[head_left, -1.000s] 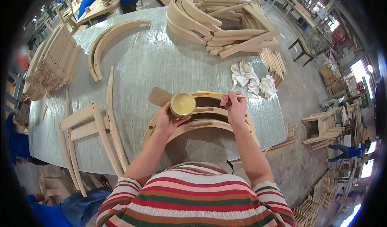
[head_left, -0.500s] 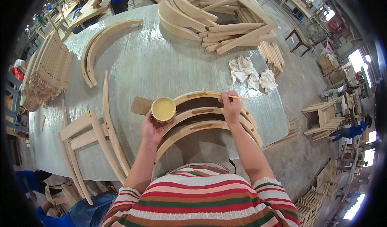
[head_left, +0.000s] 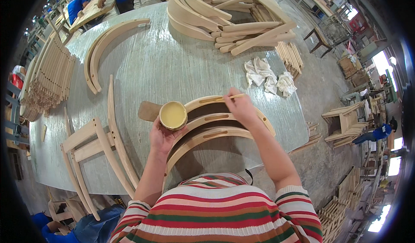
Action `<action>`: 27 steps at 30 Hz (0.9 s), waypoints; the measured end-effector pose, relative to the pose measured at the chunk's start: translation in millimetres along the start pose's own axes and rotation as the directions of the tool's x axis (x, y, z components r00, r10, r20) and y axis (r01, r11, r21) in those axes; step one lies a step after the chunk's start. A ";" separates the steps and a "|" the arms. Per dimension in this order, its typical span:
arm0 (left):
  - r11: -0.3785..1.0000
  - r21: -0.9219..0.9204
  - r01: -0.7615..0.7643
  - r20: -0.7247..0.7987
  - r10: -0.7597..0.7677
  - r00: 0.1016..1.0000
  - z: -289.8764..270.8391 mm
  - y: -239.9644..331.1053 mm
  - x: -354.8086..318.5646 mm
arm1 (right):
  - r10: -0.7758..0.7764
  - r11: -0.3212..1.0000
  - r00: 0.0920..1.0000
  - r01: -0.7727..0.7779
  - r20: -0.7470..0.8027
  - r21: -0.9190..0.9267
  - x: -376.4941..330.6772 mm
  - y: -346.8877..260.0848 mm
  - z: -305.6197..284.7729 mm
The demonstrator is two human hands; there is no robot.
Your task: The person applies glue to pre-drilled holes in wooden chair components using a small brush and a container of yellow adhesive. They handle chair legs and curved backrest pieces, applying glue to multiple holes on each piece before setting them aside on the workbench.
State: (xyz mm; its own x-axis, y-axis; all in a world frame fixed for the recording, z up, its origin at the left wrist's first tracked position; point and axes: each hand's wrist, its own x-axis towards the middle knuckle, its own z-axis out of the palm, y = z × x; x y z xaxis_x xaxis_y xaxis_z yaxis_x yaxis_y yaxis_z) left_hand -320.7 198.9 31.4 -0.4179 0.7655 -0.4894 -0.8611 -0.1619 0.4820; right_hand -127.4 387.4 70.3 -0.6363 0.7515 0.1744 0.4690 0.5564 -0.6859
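Note:
Gripped in my left hand [head_left: 162, 137] is a round tub of pale yellow glue [head_left: 173, 115], held over the left end of the curved wooden rails. My right hand [head_left: 240, 109] pinches a thin wooden stick [head_left: 234, 97] whose tip lies at the slot of the far curved rail [head_left: 194, 104]. Two more slotted rails, a middle one [head_left: 199, 122] and a near one [head_left: 194, 142], arc side by side in front of me. Beside the tub, a flat brown board piece [head_left: 148, 111] rests on the table.
A partly assembled chair frame [head_left: 113, 126] stands at the left, with a stack of slats [head_left: 51, 76] behind it. Two curved rails [head_left: 97, 55] lie far left. Piled curved parts [head_left: 190, 18] and crumpled white rags [head_left: 259, 72] occupy the far side of the table [head_left: 142, 66].
My right hand has shifted left along the far rail with the stick, its tip now further along the slot. My left hand and the tub have moved slightly left and up.

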 end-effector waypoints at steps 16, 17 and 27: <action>1.000 0.020 -0.009 0.054 0.008 0.999 -3.8 -1.1 1.1 | -0.216 0.976 0.970 0.215 0.110 0.020 14.7 3.7 -4.7; 1.000 0.021 -0.002 0.049 0.001 0.999 -3.3 -0.6 0.9 | -0.192 0.981 0.977 0.195 0.094 -0.022 13.3 3.5 -7.8; 1.000 0.010 0.027 0.050 -0.028 0.998 5.7 -3.5 1.7 | -0.222 0.974 0.973 0.224 -0.055 0.034 4.0 -13.6 27.6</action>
State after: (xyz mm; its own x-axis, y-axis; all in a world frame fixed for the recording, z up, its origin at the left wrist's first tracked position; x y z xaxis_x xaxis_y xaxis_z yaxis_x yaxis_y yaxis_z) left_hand -316.7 204.3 33.0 -0.3789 0.7997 -0.4658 -0.8691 -0.1345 0.4760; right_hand -153.2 373.1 60.9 -0.6901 0.6273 0.3610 0.2932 0.6983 -0.6529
